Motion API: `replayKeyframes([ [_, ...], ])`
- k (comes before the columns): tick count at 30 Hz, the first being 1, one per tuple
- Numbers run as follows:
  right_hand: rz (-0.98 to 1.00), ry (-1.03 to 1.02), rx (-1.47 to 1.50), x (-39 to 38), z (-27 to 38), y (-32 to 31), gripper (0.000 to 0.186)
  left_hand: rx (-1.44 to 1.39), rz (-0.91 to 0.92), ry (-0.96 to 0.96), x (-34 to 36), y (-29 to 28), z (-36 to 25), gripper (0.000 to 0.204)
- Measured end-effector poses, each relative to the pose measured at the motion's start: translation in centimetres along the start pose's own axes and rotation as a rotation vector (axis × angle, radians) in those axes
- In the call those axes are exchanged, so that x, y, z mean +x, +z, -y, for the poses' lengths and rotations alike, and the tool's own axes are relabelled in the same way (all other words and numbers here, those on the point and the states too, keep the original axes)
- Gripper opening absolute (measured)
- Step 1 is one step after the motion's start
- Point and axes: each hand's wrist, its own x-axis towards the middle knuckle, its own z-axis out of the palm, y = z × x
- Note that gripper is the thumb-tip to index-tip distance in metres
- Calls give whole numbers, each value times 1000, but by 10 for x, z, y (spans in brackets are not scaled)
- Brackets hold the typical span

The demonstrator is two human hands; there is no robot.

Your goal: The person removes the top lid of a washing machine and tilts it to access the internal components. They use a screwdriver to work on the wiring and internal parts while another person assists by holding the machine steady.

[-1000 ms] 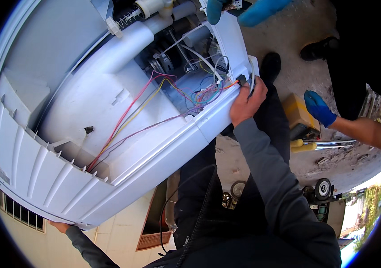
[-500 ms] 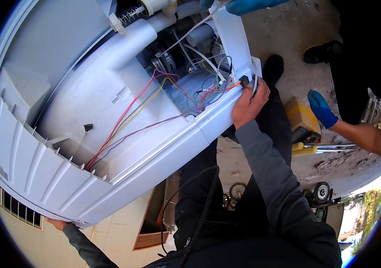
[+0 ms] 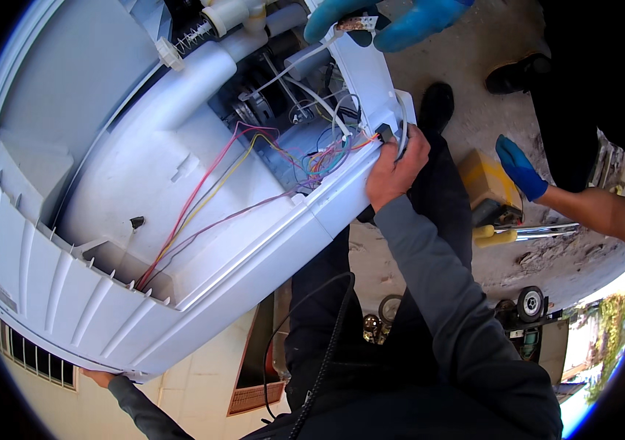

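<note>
A white washing machine (image 3: 268, 246) lies tilted in front of me, with its inside open to view. My right hand (image 3: 399, 167) is closed around the corner of its cabinet, by a black connector (image 3: 384, 133) and a grey hose or cable. Low at the far left, my left hand (image 3: 98, 377) holds the cabinet's outer edge; its fingers are partly hidden. Between my hands, loose pink, yellow and purple wires (image 3: 213, 180) run across the white tub (image 3: 144, 161) to a tangle near my right hand. A motor (image 3: 254, 110) shows deeper inside.
A co-worker's blue-gloved hand (image 3: 418, 22) holds a rusty perforated metal strip (image 3: 356, 23) at the top. Another blue-gloved hand (image 3: 521, 169) hangs open at the right, beside a taped cardboard box (image 3: 488, 180) and yellow-handled tools (image 3: 495, 236). Wheels (image 3: 531, 303) stand at lower right.
The machine and my right hand have shifted slightly left in view. The blue-gloved hand at the top has come further in, bringing the rusty strip into sight.
</note>
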Motion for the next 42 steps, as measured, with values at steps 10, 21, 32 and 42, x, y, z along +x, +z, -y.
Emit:
replayKeyframes([
  [10,3,-92,65,14,37,-31,32,41,56,-53,-58,15,-37,70],
  [21,585,-1118,-370,28,169,69,18,-117,-48,-187,-79,32,-44,76],
  [32,805,-1048,-630,25,137,158,29,-10,-125,-130,-78,34,-48,78],
  [42,747,-1082,-665,12,140,138,29,-9,-140,-150,-89,39,-57,78],
])
